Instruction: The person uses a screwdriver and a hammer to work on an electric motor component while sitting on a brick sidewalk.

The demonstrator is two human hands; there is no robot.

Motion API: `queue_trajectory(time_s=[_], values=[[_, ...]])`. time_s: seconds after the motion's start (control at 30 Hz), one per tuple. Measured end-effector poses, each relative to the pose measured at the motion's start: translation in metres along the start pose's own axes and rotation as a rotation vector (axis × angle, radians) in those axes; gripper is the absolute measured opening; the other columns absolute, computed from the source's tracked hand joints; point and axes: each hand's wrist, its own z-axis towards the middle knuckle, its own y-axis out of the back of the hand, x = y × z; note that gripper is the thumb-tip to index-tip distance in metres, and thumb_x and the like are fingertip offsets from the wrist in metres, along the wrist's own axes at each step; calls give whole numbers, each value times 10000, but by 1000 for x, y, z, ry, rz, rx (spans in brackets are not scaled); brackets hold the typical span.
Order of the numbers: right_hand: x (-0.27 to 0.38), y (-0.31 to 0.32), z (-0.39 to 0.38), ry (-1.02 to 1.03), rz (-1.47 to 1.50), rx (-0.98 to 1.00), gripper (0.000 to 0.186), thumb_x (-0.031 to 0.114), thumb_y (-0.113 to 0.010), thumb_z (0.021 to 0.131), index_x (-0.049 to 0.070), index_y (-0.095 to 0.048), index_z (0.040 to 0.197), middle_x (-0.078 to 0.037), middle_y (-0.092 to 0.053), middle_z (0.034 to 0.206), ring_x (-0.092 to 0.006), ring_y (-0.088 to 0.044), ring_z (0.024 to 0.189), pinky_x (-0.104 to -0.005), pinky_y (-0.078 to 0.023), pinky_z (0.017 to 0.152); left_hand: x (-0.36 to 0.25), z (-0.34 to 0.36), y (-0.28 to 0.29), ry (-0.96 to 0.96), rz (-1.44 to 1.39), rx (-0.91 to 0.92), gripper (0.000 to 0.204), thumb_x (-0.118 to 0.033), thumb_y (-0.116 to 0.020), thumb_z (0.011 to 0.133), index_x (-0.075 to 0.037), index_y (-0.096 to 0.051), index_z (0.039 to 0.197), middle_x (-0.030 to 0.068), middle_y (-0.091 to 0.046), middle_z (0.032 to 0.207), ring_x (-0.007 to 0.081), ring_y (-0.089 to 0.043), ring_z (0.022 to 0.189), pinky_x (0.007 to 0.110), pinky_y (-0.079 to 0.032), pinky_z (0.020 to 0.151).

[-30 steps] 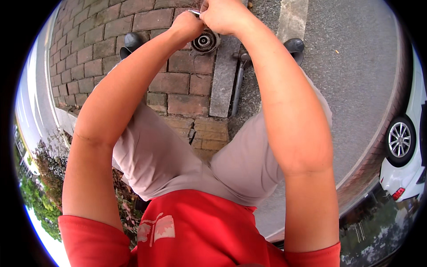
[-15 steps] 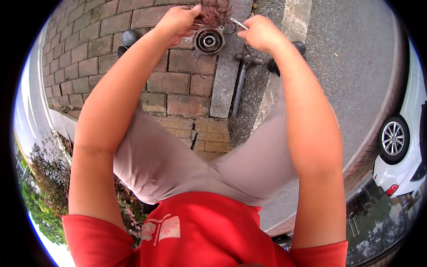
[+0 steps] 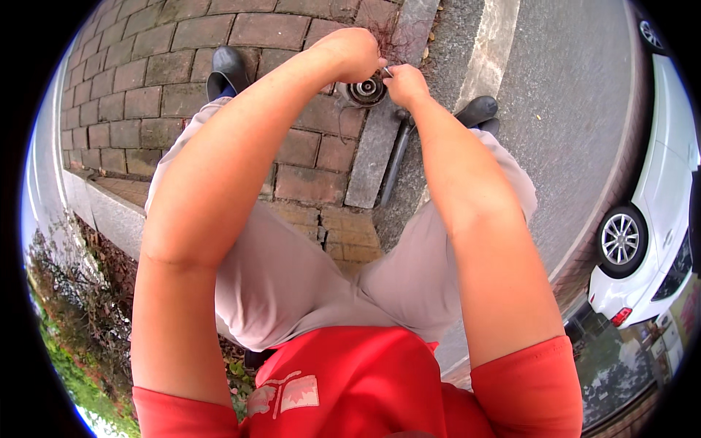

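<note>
My right hand (image 3: 406, 85) is closed on a thin, light metal rod (image 3: 388, 71), most of it hidden by the fingers. Curled up close to the rod's far end is my left hand (image 3: 355, 54); what its fingers hold, if anything, cannot be made out. Just below both hands a round metal motor part (image 3: 366, 90) with concentric rings lies on the bricks, partly covered by them. Behind the hands spreads a tangle of fine reddish wire (image 3: 380, 23). A hammer (image 3: 396, 160) lies along the kerb stone, its head partly hidden by my right forearm.
Brick paving (image 3: 201, 33) stretches to the left, and a grey stone kerb (image 3: 370, 164) runs beside it. Right of that is asphalt with a white painted line (image 3: 491, 40). My dark shoes stand on both sides. A white car (image 3: 661, 153) is parked at the far right.
Both hands have come together above the motor part, the left moving right and the right moving slightly left and nearer. My left fingers, spread before, are now curled. The view has shifted.
</note>
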Motion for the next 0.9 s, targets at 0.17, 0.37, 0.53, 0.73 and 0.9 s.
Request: queue_trajectory(time_s=[0.17, 0.37, 0.53, 0.73, 0.9], values=[[-6, 5, 10, 145, -67, 131, 191, 189, -660, 908, 103, -737, 1060, -168, -713, 1074, -364, -664, 1043, -448, -521, 925, 6, -8, 5, -36, 43, 1, 387, -366, -644, 938, -10, -739, 1056, 231, -711, 1025, 381, -669, 1005, 455, -512, 904], [-8, 4, 11, 145, -140, 73, 222, 219, -663, 921, 76, -711, 1084, -186, -704, 1083, -377, -651, 1060, -464, -511, 922, 8, -4, 9, -16, 66, -54, 370, -364, -644, 934, -35, -749, 1066, 214, -715, 1054, 377, -671, 1018, 453, -514, 920], [-14, 3, 10, 104, -25, 8, 246, 234, -669, 918, 35, -690, 1061, -214, -696, 1077, -399, -640, 1066, -483, -502, 921, 11, 3, 4, 20, 63, -99, 374, -365, -639, 932, -39, -748, 1080, 212, -714, 1071, 382, -668, 1022, 451, -515, 921], [-29, 17, 9, 122, 76, -157, 218, 242, -664, 918, 51, -693, 1020, -212, -700, 1045, -403, -643, 1043, -495, -504, 903, 31, 12, -3, 27, 3, -202, 396, -369, -644, 927, -14, -733, 1079, 210, -724, 997, 377, -678, 980, 434, -512, 888], [-39, 18, 12, 24, 182, -37, 209, 222, -692, 910, 85, -721, 1066, -161, -723, 1012, -326, -684, 955, -427, -518, 853, 28, 20, 1, 97, -86, -144, 420, -387, -623, 937, 9, -731, 1025, 184, -730, 953, 331, -683, 908, 404, -509, 851]])
